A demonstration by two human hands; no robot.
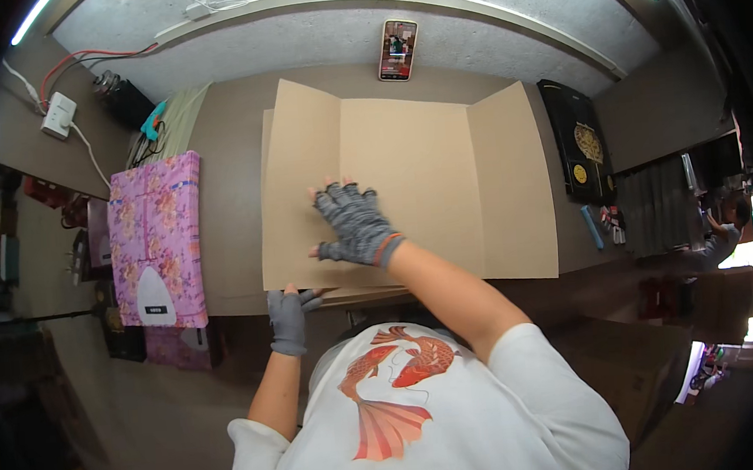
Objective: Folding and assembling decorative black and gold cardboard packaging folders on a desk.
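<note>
A large flat brown cardboard sheet (424, 170) with fold lines lies spread on the brown table (226, 141). My right hand (354, 223), in a grey fingerless glove, presses flat on the sheet's left-centre with fingers spread. My left hand (289, 315), also gloved in grey, grips the sheet's near edge at the lower left corner, thumb on top. More cardboard sheets (363, 295) lie stacked under it.
A pink floral box (158, 233) lies at the left. A phone (398, 49) leans on the wall behind. A black flat box with gold marks (581, 142) sits at the right. A wall socket with cables (58, 115) and a teal tool (154, 119) are far left. Another person (725, 228) is at the right.
</note>
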